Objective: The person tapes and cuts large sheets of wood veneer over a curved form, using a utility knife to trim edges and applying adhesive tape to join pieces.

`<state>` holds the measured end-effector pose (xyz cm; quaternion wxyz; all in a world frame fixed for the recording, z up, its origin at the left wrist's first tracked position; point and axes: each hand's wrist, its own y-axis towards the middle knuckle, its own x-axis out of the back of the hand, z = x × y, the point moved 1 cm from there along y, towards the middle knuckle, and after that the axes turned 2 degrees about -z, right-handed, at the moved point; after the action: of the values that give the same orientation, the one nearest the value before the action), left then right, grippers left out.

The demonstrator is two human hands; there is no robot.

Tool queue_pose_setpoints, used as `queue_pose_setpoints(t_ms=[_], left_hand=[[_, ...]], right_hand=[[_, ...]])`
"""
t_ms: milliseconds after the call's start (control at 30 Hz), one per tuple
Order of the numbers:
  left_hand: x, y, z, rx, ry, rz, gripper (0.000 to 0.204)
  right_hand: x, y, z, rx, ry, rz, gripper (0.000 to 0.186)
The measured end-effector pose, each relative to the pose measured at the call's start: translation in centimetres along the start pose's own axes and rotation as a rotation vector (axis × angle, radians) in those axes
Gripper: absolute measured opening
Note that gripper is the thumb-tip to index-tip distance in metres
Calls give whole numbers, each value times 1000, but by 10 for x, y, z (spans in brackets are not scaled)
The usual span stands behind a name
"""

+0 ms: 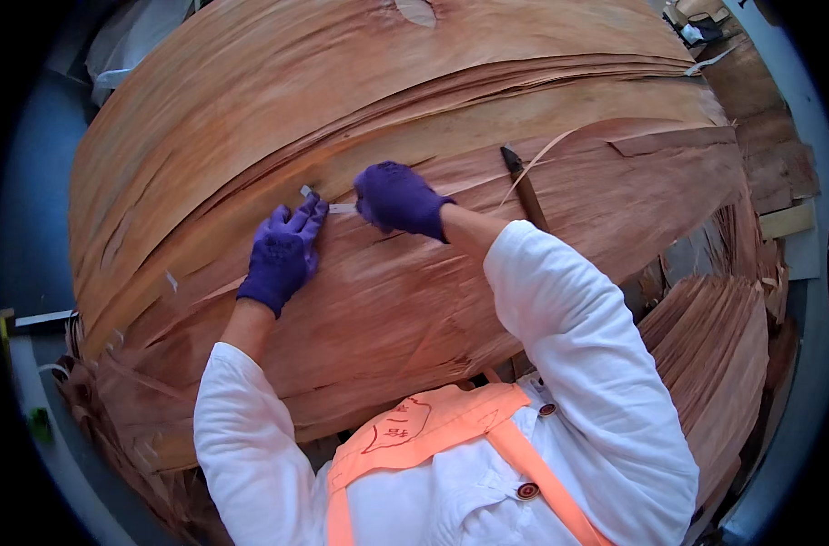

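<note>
My left hand, in a purple glove, lies on a reddish-brown wood veneer sheet with its fingers stretched out. A small white piece shows just beyond its fingertips. Between the two hands runs a short white strip of tape. My right hand, gloved alike, is closed at the strip's right end; its fingertips are mostly hidden. To the right of that hand, a hammer with a dark head and wooden handle rests on the veneer.
More veneer sheets lie stacked beyond the hands, with ragged, overlapping edges. A thin curled veneer sliver crosses near the hammer. Another white scrap sits at left. A second veneer stack stands lower right.
</note>
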<state>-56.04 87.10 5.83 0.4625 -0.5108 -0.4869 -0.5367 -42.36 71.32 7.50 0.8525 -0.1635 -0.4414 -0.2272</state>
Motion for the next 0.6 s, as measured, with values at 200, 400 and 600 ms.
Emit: queue_pose_setpoints(t_ms=[200,400,600], left_hand=[[17,18,0,-113,27,-141,39],[-1,93,-65,-55,-334,-454,24],[-25,107,-76,1,-353,-435,17]], right_hand=[[58,-45,-64,-432,828,-184,18],[61,-73,-81,-508,997,-207,21],[48,-61,-83,-553,992,-170,19]])
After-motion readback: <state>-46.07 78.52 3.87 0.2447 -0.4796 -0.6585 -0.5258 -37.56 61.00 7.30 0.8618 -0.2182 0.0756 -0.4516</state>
